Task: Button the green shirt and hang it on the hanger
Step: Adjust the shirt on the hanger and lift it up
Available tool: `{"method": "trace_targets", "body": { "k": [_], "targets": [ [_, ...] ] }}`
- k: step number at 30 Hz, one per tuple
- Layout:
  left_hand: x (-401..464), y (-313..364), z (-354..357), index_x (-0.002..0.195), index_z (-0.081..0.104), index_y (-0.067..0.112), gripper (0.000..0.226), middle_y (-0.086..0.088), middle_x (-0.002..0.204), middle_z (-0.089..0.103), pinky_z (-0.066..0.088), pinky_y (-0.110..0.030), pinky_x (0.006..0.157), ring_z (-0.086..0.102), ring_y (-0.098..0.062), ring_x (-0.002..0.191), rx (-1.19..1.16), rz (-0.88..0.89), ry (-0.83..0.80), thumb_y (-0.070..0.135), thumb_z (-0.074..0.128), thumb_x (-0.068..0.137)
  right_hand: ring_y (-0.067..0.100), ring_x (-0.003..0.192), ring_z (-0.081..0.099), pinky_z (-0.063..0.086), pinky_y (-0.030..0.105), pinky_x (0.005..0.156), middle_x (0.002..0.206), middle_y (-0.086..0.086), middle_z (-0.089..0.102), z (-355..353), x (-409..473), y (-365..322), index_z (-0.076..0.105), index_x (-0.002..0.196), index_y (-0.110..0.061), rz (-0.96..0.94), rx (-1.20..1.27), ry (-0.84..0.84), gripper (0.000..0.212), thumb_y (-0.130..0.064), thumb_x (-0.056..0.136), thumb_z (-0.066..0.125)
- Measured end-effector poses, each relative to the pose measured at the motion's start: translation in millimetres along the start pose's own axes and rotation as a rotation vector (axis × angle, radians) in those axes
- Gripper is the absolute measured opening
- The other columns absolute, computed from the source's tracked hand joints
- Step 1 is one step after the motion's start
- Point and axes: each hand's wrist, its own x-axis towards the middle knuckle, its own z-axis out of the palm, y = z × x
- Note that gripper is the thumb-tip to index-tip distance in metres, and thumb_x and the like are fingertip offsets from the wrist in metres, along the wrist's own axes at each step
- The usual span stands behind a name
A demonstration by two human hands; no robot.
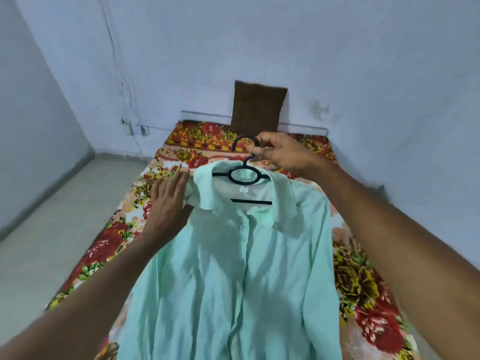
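Pale blue walls, a bed (363, 279) under a flowered cover, a brown cloth (257, 107) propped at the far end. Right hand (283, 157) pinching the neck of the black hanger (242, 176) just under its hook; left hand (166, 203) flat, fingers straight, resting on the near shoulder of the green shirt (233, 281). Hands apart, either side of the collar. Shirt front-up on the bed, placket seemingly closed, long axis running from collar — far end — back toward the body. Hanger already inside the neck; lifting likely falls to the right hand, the nearer one.
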Motion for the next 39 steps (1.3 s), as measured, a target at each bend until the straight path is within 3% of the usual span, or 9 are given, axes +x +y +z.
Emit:
{"method": "trace_targets", "body": {
  "k": [2,5,8,10,13,18,24,35,39],
  "targets": [
    [17.5,15.6,-59.5,0.161,0.026,0.012,0.105,-0.015,0.156,0.041,0.026,-0.057,0.119,0.037,-0.034,0.141,-0.054,0.035,-0.002,0.05,0.082,0.08,0.001,0.091,0.074,0.058,0.022,0.07,0.101,0.004,0.074,-21.9,-26.8,-46.7,0.067,0.11,-0.01,-0.058,0.016,0.044,0.016,-0.024,0.103,0.064],
    [26.7,35.6,-135.7,0.161,0.026,0.013,0.106,-0.013,0.149,0.045,0.032,-0.05,0.114,0.039,-0.028,0.133,-0.089,0.156,-0.031,0.074,0.06,0.083,0.019,0.101,0.077,0.063,0.034,0.083,0.111,0.019,0.074,-45.3,-64.0,-95.6,0.066,0.112,-0.004,-0.098,0.071,0.11,0.016,-0.017,0.102,0.065],
    [32.6,56.0,-202.7,0.152,0.045,0.013,0.07,-0.013,0.132,0.058,0.045,-0.043,0.1,0.054,-0.033,0.12,-0.096,0.254,-0.009,0.061,0.039,0.101,0.022,0.108,0.076,0.061,0.033,0.084,0.119,0.02,0.073,-63.1,-103.8,-144.3,0.064,0.117,-0.001,-0.104,0.047,0.146,0.02,-0.016,0.103,0.064],
    [37.5,70.8,-244.2,0.133,0.063,0.012,0.045,-0.011,0.117,0.068,0.047,-0.037,0.085,0.064,-0.036,0.105,-0.113,0.253,0.058,0.042,0.044,0.106,0.017,0.106,0.076,0.057,0.024,0.074,0.118,0.015,0.075,-69.0,-135.5,-184.5,0.067,0.112,-0.006,-0.126,-0.005,0.151,0.015,-0.018,0.104,0.063],
    [39.3,88.0,-305.2,0.115,0.068,0.01,0.017,-0.008,0.109,0.07,0.045,-0.031,0.08,0.066,-0.031,0.099,-0.207,0.183,0.114,0.013,0.055,0.104,0.016,0.103,0.076,0.056,0.022,0.076,0.116,0.013,0.075,-73.6,-181.9,-243.7,0.07,0.107,-0.009,-0.182,-0.031,0.226,0.011,-0.018,0.103,0.064],
    [28.2,111.0,-398.9,0.099,0.066,0.031,0.028,0.001,0.096,0.071,0.054,-0.037,0.078,0.066,-0.024,0.088,-0.255,0.193,0.107,0.003,0.064,0.096,0.022,0.113,0.072,0.06,0.034,0.088,0.116,0.011,0.075,-78.4,-239.7,-319.1,0.071,0.112,-0.006,-0.229,-0.123,0.29,0.02,-0.023,0.1,0.068],
    [6.0,129.3,-483.5,0.082,0.062,0.048,0.046,0.031,0.084,0.07,0.045,-0.004,0.069,0.064,0.012,0.075,-0.252,0.177,0.035,0.006,0.08,0.086,0.018,0.104,0.076,0.057,0.03,0.076,0.11,0.01,0.077,-88.2,-296.5,-372.4,0.072,0.108,-0.006,-0.304,-0.112,0.34,0.017,-0.02,0.099,0.069],
    [-55.6,192.2,-558.9,0.072,0.067,0.048,0.047,0.032,0.069,0.067,0.042,-0.005,0.06,0.06,0.01,0.061,-0.248,0.071,0.099,0.006,0.086,0.081,0.019,0.098,0.078,0.041,0.029,0.062,0.111,0.007,0.078,-114.5,-394.1,-423.2,0.071,0.109,-0.006,-0.408,-0.116,0.319,0.017,-0.02,0.102,0.064],
    [-97.5,208.5,-582.0,0.091,0.075,0.045,0.032,0.021,0.089,0.077,0.057,-0.026,0.086,0.071,0.003,0.081,-0.316,0.023,0.068,0.017,0.088,0.081,0.019,0.095,0.079,0.037,0.027,0.057,0.108,0.003,0.079,-102.3,-421.6,-435.2,0.071,0.106,-0.009,-0.455,-0.094,0.26,0.016,-0.024,0.101,0.066]
  ]
}}
